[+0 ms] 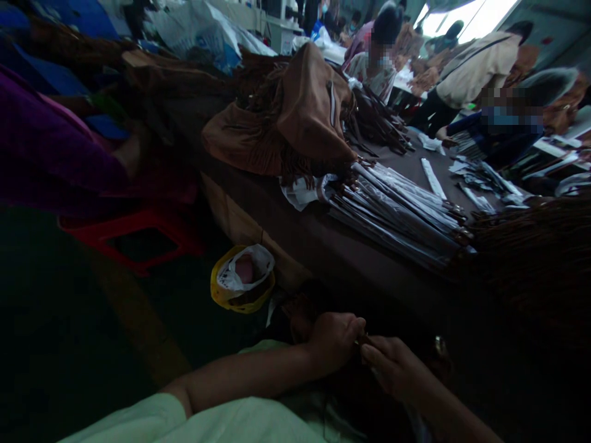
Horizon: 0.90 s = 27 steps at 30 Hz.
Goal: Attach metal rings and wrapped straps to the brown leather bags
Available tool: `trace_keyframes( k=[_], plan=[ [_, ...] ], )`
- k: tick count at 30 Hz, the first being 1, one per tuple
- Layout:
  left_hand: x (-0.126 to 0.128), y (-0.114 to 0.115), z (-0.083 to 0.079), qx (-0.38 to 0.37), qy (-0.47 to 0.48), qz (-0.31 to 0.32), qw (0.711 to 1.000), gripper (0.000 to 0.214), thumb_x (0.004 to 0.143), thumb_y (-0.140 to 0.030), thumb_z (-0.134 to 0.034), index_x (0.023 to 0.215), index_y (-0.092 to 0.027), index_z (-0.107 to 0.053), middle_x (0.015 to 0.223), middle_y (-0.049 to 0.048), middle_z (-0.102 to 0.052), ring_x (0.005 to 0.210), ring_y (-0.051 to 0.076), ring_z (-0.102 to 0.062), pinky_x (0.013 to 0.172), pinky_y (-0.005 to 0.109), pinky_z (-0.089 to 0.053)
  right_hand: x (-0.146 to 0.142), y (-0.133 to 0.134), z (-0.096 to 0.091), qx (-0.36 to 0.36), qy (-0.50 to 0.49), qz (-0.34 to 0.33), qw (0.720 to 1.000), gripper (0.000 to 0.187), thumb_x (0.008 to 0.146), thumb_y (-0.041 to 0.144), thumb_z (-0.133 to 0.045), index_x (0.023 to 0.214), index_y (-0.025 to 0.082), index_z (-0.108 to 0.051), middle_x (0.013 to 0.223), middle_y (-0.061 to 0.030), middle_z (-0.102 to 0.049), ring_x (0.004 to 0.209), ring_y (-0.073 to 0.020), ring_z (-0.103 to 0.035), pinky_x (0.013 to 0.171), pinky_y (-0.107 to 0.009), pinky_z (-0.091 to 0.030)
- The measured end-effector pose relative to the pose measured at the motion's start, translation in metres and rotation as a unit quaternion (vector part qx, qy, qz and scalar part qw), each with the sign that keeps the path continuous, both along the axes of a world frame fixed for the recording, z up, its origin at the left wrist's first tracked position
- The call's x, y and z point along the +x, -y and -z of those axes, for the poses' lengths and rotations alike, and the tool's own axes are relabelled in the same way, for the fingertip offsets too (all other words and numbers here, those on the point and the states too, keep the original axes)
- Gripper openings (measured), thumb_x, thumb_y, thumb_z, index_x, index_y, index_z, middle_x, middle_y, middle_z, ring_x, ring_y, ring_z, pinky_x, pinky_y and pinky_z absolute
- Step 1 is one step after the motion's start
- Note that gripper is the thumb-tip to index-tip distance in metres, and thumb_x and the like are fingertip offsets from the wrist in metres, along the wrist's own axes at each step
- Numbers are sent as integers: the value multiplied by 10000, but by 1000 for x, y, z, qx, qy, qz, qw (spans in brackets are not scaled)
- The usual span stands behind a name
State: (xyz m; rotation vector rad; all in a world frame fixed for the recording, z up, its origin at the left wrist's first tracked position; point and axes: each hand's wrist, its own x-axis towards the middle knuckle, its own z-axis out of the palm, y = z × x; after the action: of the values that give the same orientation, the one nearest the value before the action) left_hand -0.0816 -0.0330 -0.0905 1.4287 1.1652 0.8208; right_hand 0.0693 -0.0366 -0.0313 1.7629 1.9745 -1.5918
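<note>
My left hand (335, 341) and my right hand (392, 369) meet low in the view, pinching a small brown leather tab (364, 339) between them. Below them, a dark fringed bag (369, 394) lies in my lap, mostly lost in shadow. A small metal ring (441, 347) shows on it beside my right hand. A pale green sleeve (184, 418) covers my left upper arm. The tab's attachment is hidden by my fingers and the dark.
A dark table edge (318, 234) runs past, holding a tan fringed suede bag (281, 117) and plastic-wrapped straps (392, 215). A yellow-rimmed bag (242, 277) and red stool (133, 234) stand on the floor. Several co-workers stand beyond.
</note>
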Motion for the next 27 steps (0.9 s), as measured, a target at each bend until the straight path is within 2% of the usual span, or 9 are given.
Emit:
trace_keyframes(
  k=[3,6,8,10,12,14,19,23,27],
  plan=[
    [3,4,-2,11,-69,-15,997,590,966,-536,-216,748,-162,-617,701,30,-630,642,141,-563,562,248,-331,-15,16,-9,192,245,-70,948,317,927,317,-338,802,165,-587,584,-82,-618,483,-190,-599,425,-251,-271],
    [4,7,-4,9,-38,-20,999,600,967,-548,-191,782,-173,-620,731,18,-636,675,136,-577,582,236,-353,-23,26,-14,240,323,-75,912,343,930,269,-285,866,146,-599,607,-129,-637,499,-236,-623,437,-278,-261],
    [4,8,-4,7,-16,-28,999,595,966,-553,-199,779,-174,-619,730,13,-630,684,130,-576,597,228,-363,-19,23,-8,192,224,-21,955,372,932,358,-289,790,164,-572,587,-88,-608,466,-194,-585,426,-264,-272],
    [3,8,-4,8,7,-36,999,586,967,-550,-210,785,-171,-618,723,11,-621,682,124,-571,608,224,-370,-11,16,3,58,56,56,995,437,903,527,-316,719,189,-523,482,1,-506,368,-124,-459,385,-234,-254],
    [1,6,-3,14,28,-33,999,587,972,-536,-201,778,-164,-611,714,10,-612,673,117,-562,611,220,-372,-1,10,14,-85,-97,114,985,525,817,695,-364,691,202,-491,383,79,-356,304,-74,-292,349,-208,-211],
    [-2,5,-3,22,33,-14,999,596,978,-519,-183,752,-160,-602,706,13,-605,659,114,-549,604,218,-370,6,6,17,-146,-154,130,969,574,753,765,-407,698,200,-490,354,111,-294,296,-55,-218,338,-194,-185],
    [-12,8,-2,86,-14,99,991,602,976,-515,-155,787,-161,-605,708,26,-609,640,120,-546,559,219,-341,7,-7,-27,-106,25,-30,994,440,861,584,-413,715,192,-546,440,63,-420,349,-72,-336,373,-205,-197],
    [-15,6,-8,200,-50,147,967,573,970,-502,-164,840,-158,-604,745,48,-617,659,136,-548,586,235,-345,-1,-35,-77,88,215,-208,950,326,829,393,-523,587,178,-563,533,8,-507,472,-93,-404,457,-250,-187],
    [-17,2,-10,174,-20,143,974,582,972,-517,-187,790,-146,-596,697,23,-585,634,113,-536,575,215,-341,1,-59,-80,-28,129,-232,964,313,807,404,-548,601,169,-536,536,44,-435,487,-81,-384,448,-215,-229]
  ],
)
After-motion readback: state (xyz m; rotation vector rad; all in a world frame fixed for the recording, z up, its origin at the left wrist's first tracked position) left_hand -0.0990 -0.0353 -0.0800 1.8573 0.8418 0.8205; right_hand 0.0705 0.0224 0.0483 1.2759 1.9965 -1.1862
